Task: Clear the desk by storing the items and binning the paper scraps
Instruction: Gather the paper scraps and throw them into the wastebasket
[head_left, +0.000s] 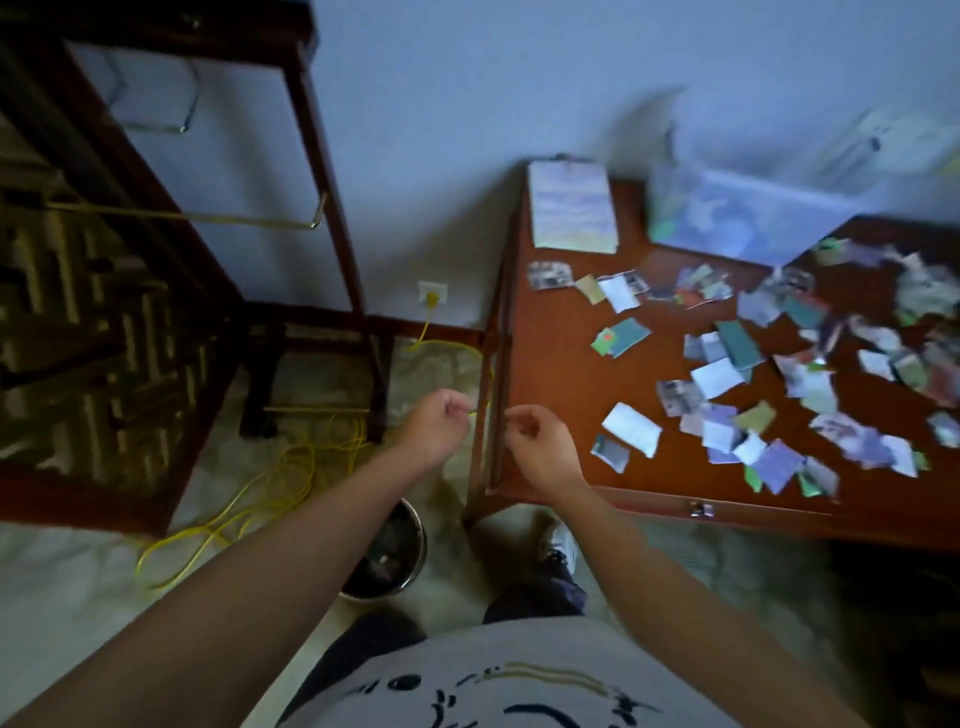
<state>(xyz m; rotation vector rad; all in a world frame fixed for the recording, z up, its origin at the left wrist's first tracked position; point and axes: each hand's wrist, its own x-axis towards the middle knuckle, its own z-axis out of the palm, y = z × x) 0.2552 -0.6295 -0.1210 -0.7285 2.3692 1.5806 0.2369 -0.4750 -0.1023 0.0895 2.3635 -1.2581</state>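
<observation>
Reddish-brown wooden surface (556, 379) carries scattered torn paper scraps (719, 378); a round metal bin (421, 545) stands on the floor nearby. Left hand (435, 423) and right hand (541, 444) hover loosely curled, visibly holding nothing.

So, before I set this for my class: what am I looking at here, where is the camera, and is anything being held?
One camera, worn on a person's head, looks down at their bare arms. The left hand and right hand hover with curled fingers beside the wooden desk; blur hides whether either holds anything. Torn paper scraps litter it, with a pad and clear box at the back. A metal bin stands on the floor below.
</observation>
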